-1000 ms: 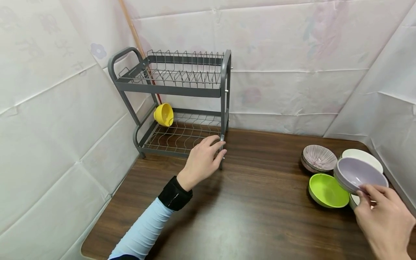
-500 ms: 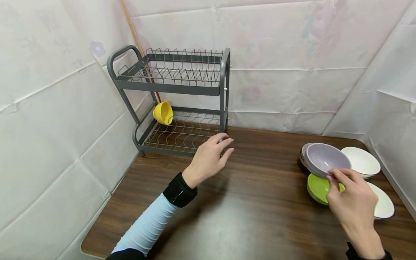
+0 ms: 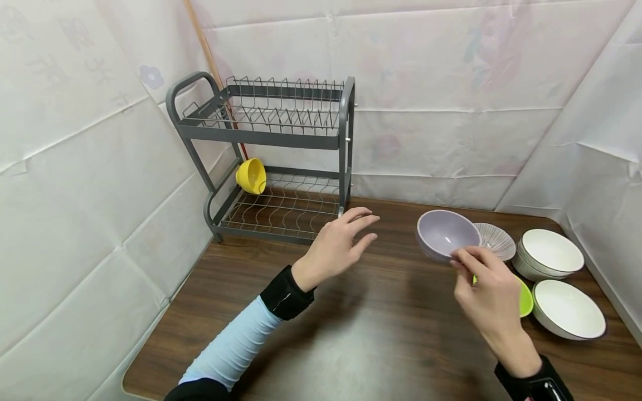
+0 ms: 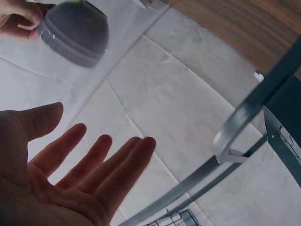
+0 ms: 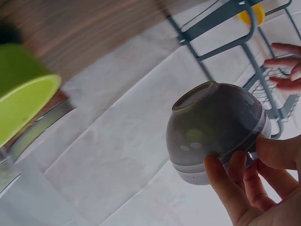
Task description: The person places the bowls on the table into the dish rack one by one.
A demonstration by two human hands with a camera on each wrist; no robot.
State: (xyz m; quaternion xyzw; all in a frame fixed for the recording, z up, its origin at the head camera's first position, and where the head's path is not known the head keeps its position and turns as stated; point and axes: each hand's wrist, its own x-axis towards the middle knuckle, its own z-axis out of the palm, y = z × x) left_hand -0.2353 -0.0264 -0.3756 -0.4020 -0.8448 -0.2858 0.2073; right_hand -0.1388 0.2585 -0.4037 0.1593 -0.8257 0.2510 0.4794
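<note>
My right hand (image 3: pixel 489 295) pinches the near rim of a lilac bowl (image 3: pixel 443 231) between thumb and fingers, holding it above the table. In the right wrist view the bowl's (image 5: pixel 214 127) rounded underside and foot ring show. My left hand (image 3: pixel 336 245) hovers in front of the dish rack's right post, fingers spread and holding nothing; in the left wrist view its palm (image 4: pixel 70 188) shows bare. A grey two-tier dish rack (image 3: pixel 258 136) stands at the back left. Inside its lower tier a yellow bowl (image 3: pixel 252 176) leans on its side at the left end.
On the right of the brown table (image 3: pixel 381 334) sit a patterned pinkish bowl (image 3: pixel 496 240), a green bowl (image 3: pixel 526 298) partly behind my right hand, stacked white bowls (image 3: pixel 551 250) and another white bowl (image 3: pixel 569 309). White sheeting (image 3: pixel 426 111) surrounds the table's back and sides.
My right hand has carried the lilac bowl leftward from over the white bowls, past the patterned one. My left hand has drifted a little to the right, away from the rack's post.
</note>
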